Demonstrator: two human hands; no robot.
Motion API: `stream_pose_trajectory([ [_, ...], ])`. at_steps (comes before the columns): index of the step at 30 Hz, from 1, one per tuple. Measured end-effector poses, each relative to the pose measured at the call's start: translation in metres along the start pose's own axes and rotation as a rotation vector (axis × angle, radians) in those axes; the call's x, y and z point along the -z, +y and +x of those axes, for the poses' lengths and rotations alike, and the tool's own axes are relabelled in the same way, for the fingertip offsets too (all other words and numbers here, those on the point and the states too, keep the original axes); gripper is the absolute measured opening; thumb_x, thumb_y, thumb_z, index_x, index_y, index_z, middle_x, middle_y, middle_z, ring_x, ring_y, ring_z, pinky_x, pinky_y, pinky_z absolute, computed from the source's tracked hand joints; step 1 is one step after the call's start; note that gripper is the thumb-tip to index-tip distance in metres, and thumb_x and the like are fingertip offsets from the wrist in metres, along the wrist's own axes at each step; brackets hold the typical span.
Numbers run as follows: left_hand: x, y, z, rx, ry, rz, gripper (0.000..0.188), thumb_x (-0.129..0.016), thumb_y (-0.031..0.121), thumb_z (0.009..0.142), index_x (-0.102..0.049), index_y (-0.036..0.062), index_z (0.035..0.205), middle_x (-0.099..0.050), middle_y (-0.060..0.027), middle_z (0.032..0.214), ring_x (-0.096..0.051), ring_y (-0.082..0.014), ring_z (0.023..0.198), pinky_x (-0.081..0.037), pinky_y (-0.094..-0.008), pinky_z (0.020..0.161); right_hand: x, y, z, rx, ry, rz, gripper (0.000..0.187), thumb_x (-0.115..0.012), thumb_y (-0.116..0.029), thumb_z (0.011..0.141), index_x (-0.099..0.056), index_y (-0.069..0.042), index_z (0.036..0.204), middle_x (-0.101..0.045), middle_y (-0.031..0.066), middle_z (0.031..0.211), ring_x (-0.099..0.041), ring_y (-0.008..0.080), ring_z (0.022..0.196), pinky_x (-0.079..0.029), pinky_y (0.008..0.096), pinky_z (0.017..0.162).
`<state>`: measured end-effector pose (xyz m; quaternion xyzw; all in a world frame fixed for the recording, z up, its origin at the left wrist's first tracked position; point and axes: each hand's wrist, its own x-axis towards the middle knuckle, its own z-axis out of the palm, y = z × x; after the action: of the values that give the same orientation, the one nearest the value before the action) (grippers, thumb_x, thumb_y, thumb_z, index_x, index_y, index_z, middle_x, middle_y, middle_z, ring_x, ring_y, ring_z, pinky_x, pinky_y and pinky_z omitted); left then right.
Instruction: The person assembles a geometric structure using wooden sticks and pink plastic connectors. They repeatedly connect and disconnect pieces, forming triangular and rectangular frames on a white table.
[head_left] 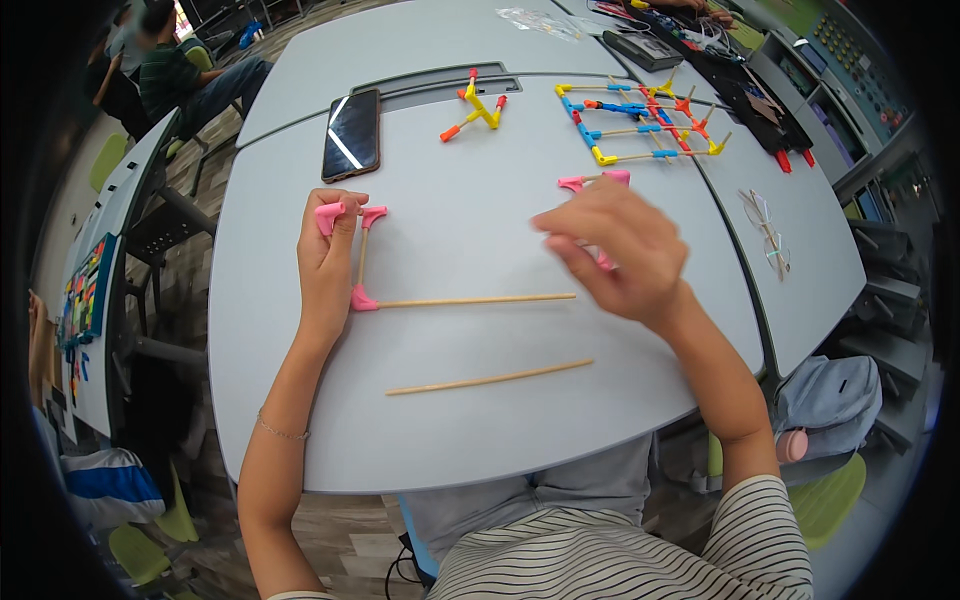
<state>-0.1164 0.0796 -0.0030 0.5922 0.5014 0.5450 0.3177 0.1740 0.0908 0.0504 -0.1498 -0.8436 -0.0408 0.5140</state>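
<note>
At the left of the table, my left hand (325, 250) is closed around a frame of thin wooden sticks and pink connectors, its thumb by the upper pink connector (374, 216). A lower pink connector (364, 298) joins a short stick to a long wooden stick (470, 300) pointing right. My right hand (625, 245) hovers at the right, palm down, slightly blurred, fingers bent and thumb a little apart from the index finger. Partly hidden behind it is another pink-connector piece (617, 178). Closer to me lies a loose wooden stick (490, 377).
Farther back are a smartphone (352, 135), a small yellow-and-red connector piece (480, 110) and a coloured stick lattice (620, 130). Eyeglasses (768, 235) lie right, across the table seam. A grey backpack (830, 405) sits beyond the right edge; people sit at the far left.
</note>
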Motion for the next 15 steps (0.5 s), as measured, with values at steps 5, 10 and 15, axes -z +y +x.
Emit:
stream_pose_trajectory([
  [5,-0.006,0.006,-0.002,-0.031,-0.042,0.05,0.026,-0.061,0.023,0.101,-0.052,0.0045,0.117,-0.053,-0.0107,0.125,-0.05,-0.0194,0.125,-0.034,-0.0336,0.113,0.044,0.028,-0.025,-0.323,0.048,-0.113,0.017,-0.075,-0.01,0.089,-0.063,-0.003,0.079,-0.061,0.0021,0.066,-0.051,0.0081,0.052,-0.038,0.021,0.045],
  [10,0.005,0.012,0.0,-0.624,0.221,0.452,0.059,-0.074,0.018,0.089,-0.039,0.0031,0.135,-0.039,-0.0143,0.139,-0.041,-0.0273,0.134,-0.03,-0.0456,0.119,0.061,0.045,-0.052,-0.779,-0.311,0.028,0.03,-0.081,-0.026,0.085,-0.061,-0.005,0.079,-0.057,-0.0022,0.061,-0.048,0.0053,0.052,-0.036,0.0203,0.048],
  [15,-0.03,0.05,-0.03,-0.934,-0.279,0.624,0.034,-0.084,0.006,0.071,-0.065,0.0047,0.099,-0.061,-0.0086,0.098,-0.058,-0.0289,0.1,-0.05,-0.0445,0.09,0.056,0.044,-0.047,-0.983,-0.628,0.338,0.023,-0.082,-0.021,0.081,-0.071,-0.006,0.095,-0.056,-0.0037,0.061,-0.048,0.004,0.058,-0.038,0.022,0.055],
])
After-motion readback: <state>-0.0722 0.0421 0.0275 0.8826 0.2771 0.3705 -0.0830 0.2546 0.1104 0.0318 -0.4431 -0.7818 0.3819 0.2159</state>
